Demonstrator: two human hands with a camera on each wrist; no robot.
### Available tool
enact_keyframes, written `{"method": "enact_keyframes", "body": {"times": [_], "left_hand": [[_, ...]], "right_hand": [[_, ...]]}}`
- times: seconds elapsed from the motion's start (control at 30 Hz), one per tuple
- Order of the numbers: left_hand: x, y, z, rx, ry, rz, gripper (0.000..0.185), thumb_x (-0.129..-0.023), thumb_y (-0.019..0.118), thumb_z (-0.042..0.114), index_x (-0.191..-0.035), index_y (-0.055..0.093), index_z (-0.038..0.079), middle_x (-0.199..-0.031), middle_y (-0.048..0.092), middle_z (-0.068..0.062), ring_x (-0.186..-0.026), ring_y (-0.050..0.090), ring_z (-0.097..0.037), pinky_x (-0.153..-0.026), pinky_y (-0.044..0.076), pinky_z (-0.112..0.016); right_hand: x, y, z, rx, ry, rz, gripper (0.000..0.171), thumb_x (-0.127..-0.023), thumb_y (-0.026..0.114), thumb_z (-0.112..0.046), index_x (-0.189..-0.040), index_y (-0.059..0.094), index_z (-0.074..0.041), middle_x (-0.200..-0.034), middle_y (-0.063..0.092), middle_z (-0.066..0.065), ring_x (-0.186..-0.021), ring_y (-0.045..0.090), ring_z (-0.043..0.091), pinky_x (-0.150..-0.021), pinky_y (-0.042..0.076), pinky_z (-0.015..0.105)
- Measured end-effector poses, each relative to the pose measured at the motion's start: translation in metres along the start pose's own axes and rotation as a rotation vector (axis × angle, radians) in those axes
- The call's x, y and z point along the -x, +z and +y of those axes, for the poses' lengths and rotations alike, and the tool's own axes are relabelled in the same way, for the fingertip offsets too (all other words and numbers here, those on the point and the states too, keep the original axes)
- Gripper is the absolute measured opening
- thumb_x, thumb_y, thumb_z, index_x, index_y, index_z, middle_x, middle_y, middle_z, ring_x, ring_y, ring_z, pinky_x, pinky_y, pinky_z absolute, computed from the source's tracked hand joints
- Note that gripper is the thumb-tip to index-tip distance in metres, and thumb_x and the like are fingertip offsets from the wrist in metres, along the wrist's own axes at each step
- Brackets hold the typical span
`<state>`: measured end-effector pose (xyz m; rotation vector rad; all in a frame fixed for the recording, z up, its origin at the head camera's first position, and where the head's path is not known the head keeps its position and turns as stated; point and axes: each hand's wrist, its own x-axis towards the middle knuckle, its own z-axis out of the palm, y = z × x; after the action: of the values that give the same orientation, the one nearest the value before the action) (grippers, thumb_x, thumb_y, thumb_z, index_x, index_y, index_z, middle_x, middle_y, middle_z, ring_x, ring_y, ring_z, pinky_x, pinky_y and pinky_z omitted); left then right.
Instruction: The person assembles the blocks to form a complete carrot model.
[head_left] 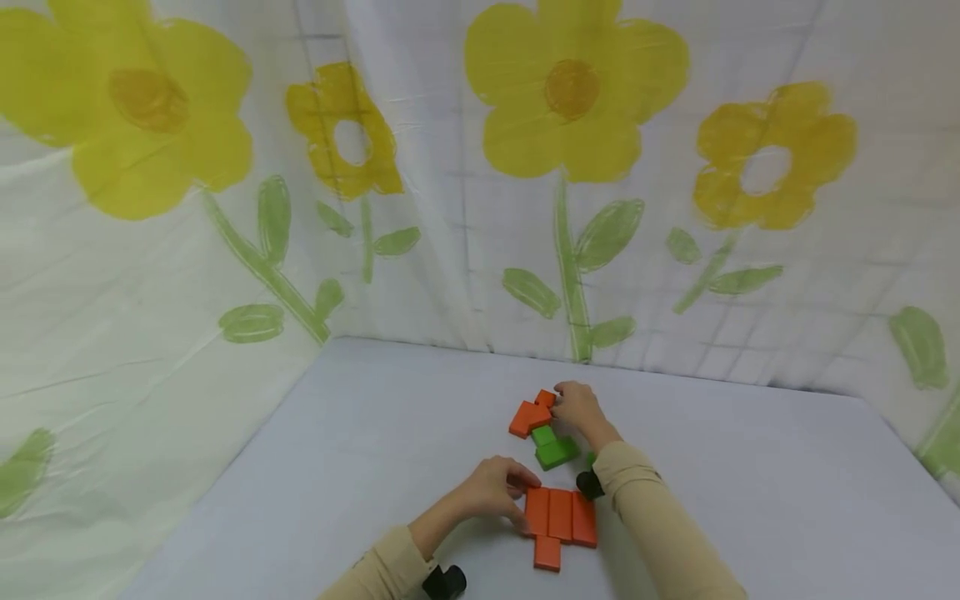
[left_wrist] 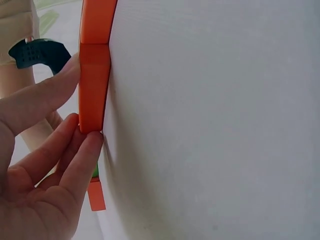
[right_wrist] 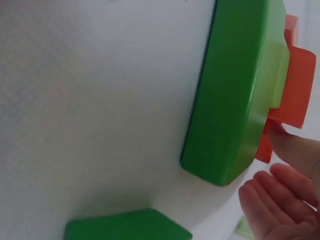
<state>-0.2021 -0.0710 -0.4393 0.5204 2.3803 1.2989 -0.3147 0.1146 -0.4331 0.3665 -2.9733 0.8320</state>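
Several orange blocks (head_left: 560, 514) lie side by side on the white table, a smaller one (head_left: 547, 553) against their near edge. My left hand (head_left: 495, 490) pinches the leftmost orange block (left_wrist: 94, 87), thumb on one side and fingertips at its far end. Farther off, my right hand (head_left: 581, 406) has its thumb and index fingertip at the two ends of a small orange block (right_wrist: 264, 146), partly hidden behind the thumb. A larger orange block (right_wrist: 298, 87) and a green block (right_wrist: 232, 95) are beside that hand.
A second green piece (right_wrist: 127, 226) lies under the right forearm, mostly hidden in the head view. Black wrist cameras (head_left: 444, 582) sit at both cuffs. Behind the table (head_left: 750, 467) hangs a white curtain (head_left: 435, 250) printed with yellow flowers.
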Motion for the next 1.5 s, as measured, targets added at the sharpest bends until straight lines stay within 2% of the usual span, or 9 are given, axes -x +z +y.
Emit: {"method": "enact_keyframes", "body": {"times": [0.1,0.33,0.47,0.5,0.7,0.93,1.1,1.33,1.5], "left_hand": [[-0.001,0.002,0.001,-0.017,-0.019,0.022,0.041,-0.065,0.084,-0.007,-0.102,0.072,0.004,-0.098,0.066,0.0,-0.088,0.063,-0.015,-0.08,0.053,-0.026],[-0.005,0.005,0.003,-0.057,-0.038,0.026,0.04,-0.063,0.085,-0.007,-0.099,0.073,0.004,-0.091,0.067,0.002,-0.079,0.059,-0.01,-0.074,0.051,-0.023],[-0.003,0.004,0.005,-0.077,-0.031,0.039,0.041,-0.062,0.087,-0.006,-0.1,0.073,0.003,-0.088,0.066,0.003,-0.077,0.055,-0.009,-0.072,0.049,-0.022],[-0.003,0.003,0.005,-0.083,-0.031,0.046,0.042,-0.062,0.087,-0.006,-0.1,0.073,0.003,-0.088,0.065,0.003,-0.077,0.055,-0.009,-0.072,0.049,-0.022],[-0.002,0.002,0.009,-0.086,-0.049,0.068,0.042,-0.063,0.086,-0.005,-0.101,0.072,0.003,-0.09,0.065,0.001,-0.079,0.055,-0.013,-0.074,0.051,-0.026],[0.001,0.006,0.007,-0.083,-0.065,0.057,0.044,-0.064,0.085,-0.006,-0.105,0.072,0.002,-0.096,0.068,-0.002,-0.082,0.057,-0.014,-0.078,0.052,-0.031],[0.002,0.006,0.008,-0.056,-0.056,0.058,0.046,-0.063,0.084,-0.007,-0.107,0.071,0.0,-0.101,0.068,-0.005,-0.087,0.06,-0.017,-0.082,0.052,-0.036],[0.003,0.005,0.008,-0.081,-0.031,0.063,0.047,-0.063,0.086,-0.006,-0.107,0.071,-0.001,-0.099,0.069,-0.005,-0.085,0.059,-0.015,-0.079,0.052,-0.031],[0.002,0.006,0.007,-0.078,-0.027,0.065,0.045,-0.062,0.086,-0.007,-0.105,0.072,-0.001,-0.096,0.069,-0.004,-0.08,0.056,-0.014,-0.075,0.051,-0.028]], "right_hand": [[-0.002,0.001,-0.002,-0.002,-0.01,-0.012,0.024,-0.08,0.065,0.004,-0.103,0.065,0.013,-0.094,0.067,0.022,-0.083,0.06,0.03,-0.075,0.05,0.039],[-0.014,0.011,0.016,-0.001,0.007,-0.012,0.009,-0.082,0.066,-0.002,-0.087,0.066,0.006,-0.083,0.064,0.016,-0.077,0.061,0.029,-0.068,0.051,0.039],[-0.009,0.002,0.019,-0.029,0.01,0.032,0.011,-0.08,0.068,-0.006,-0.076,0.063,0.003,-0.07,0.06,0.012,-0.063,0.053,0.024,-0.058,0.046,0.036],[-0.005,-0.005,0.014,-0.032,0.027,0.025,0.013,-0.08,0.068,-0.007,-0.077,0.064,0.005,-0.071,0.061,0.013,-0.063,0.054,0.025,-0.06,0.047,0.037],[0.014,-0.036,0.019,-0.038,-0.06,0.097,0.026,-0.081,0.07,-0.009,-0.097,0.066,0.011,-0.087,0.066,0.019,-0.078,0.06,0.029,-0.07,0.05,0.041],[0.054,-0.047,0.024,-0.239,0.006,0.092,0.026,-0.08,0.072,-0.009,-0.102,0.069,0.004,-0.089,0.069,0.011,-0.083,0.064,0.025,-0.07,0.052,0.037],[0.091,-0.051,0.016,-0.314,-0.02,0.068,0.025,-0.077,0.074,-0.006,-0.101,0.07,0.002,-0.088,0.07,0.008,-0.081,0.066,0.022,-0.068,0.053,0.034],[0.138,-0.044,0.006,-0.388,-0.115,-0.085,0.027,-0.073,0.076,-0.006,-0.099,0.07,0.001,-0.086,0.068,0.003,-0.078,0.064,0.016,-0.069,0.053,0.025],[0.164,-0.035,0.007,-0.383,-0.16,-0.179,0.03,-0.071,0.078,-0.005,-0.099,0.07,0.001,-0.089,0.068,0.003,-0.078,0.063,0.014,-0.068,0.053,0.024]]}}
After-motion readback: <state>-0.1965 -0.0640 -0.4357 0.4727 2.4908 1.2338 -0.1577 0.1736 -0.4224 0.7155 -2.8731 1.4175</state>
